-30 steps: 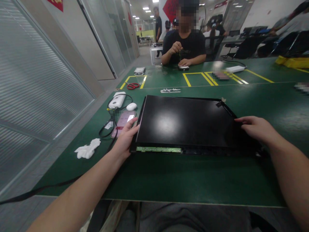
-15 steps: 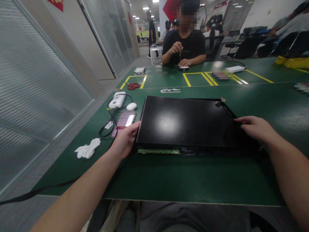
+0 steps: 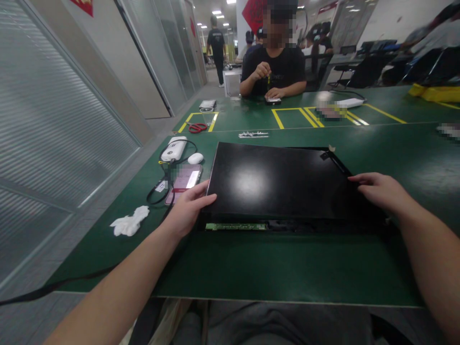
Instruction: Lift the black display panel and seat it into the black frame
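A black LCD panel (image 3: 269,182) lies face up over a black frame (image 3: 339,163) in front of me. Along its near edge runs a green circuit strip (image 3: 235,226). My left hand (image 3: 187,208) grips the panel's left edge, thumb on the glossy face and fingers at the side and under it. At the right side, my right hand (image 3: 383,189) pinches the edge of the frame with thumb and forefinger; its other fingers are partly hidden. A small piece of tape (image 3: 331,149) sticks up at the far right corner.
Left of the panel lie a phone (image 3: 184,181), a white power bank (image 3: 174,149) with a black cable, a white rounded case (image 3: 195,158) and crumpled tissue (image 3: 130,221). Red-handled scissors (image 3: 197,128) lie farther back. A co-worker (image 3: 275,67) sits across the green table (image 3: 287,268).
My left hand has shifted its grip on the panel's left edge, its thumb now over the face. The panel's left side has moved slightly relative to the frame. My right hand stays put.
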### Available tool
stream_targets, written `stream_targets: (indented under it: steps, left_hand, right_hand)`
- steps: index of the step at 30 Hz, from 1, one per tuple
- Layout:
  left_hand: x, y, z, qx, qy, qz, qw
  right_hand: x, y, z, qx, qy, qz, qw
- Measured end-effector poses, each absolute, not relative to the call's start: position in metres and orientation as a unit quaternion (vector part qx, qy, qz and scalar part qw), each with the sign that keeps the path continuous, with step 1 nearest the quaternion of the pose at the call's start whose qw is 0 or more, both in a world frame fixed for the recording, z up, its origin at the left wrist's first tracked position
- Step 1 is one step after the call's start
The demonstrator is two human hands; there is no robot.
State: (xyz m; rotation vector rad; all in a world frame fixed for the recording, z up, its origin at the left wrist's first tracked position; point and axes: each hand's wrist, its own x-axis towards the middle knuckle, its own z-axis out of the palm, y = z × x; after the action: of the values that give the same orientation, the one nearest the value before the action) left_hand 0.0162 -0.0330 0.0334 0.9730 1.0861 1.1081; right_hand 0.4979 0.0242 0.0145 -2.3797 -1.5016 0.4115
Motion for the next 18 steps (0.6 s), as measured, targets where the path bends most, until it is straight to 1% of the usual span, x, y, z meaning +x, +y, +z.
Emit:
stream_targets:
  steps: [5,15,18]
  left_hand:
    - [0.014,-0.0315,0.0327,0.444,0.504,0.508,0.54]
    - [0.0145,-0.033,0.0351,0.465,0.468,0.518,0.544]
    - [0.0146,-0.0338,0.0342,0.478,0.449,0.528,0.539]
  right_hand:
    - [0.502,0.0249,0.0099,-0.822,-0.524,0.157,0.161]
    - [0.501,0.0249,0.0116,-0.827,-0.507,0.165,0.177]
    - [0.496,0.0238,0.0144,-0.826,-0.476,0.181,0.244]
